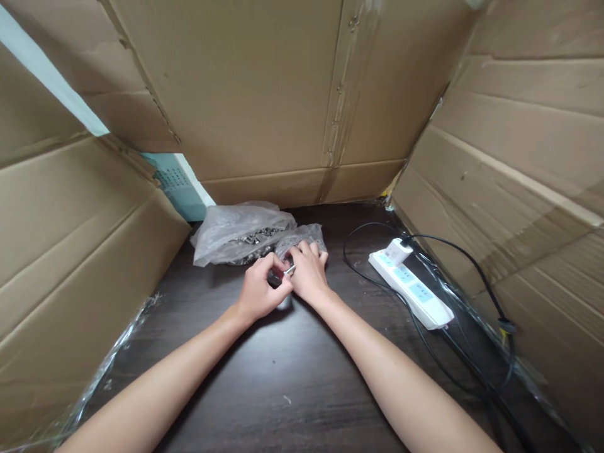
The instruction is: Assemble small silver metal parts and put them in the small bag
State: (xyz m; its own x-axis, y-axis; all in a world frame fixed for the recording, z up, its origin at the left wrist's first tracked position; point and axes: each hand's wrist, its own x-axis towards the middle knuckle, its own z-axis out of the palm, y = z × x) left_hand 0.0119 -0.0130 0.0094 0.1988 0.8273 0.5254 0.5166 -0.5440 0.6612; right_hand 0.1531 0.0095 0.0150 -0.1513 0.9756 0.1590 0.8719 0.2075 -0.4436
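My left hand [264,284] is closed in a pinch, with thumb and forefinger at a small shiny metal pin [289,270]. Right against it, my right hand [307,269] is curled, its fingers bent down over the near edge of a small clear plastic bag [311,231]. The pin lies between the two hands; what the right fingertips hold is hidden. Just beyond the left hand rests a larger clear plastic bag [226,220], its opening showing many small metal parts [257,238]. Something dark sits under the left fingers, too covered to name.
Cardboard walls [264,94] enclose the dark wooden table [245,390] at the back and both sides. On the right lies a white power strip [415,286] with a plug in it and a looping black cable [476,264]. A pale green object [177,182] shows through the back left gap.
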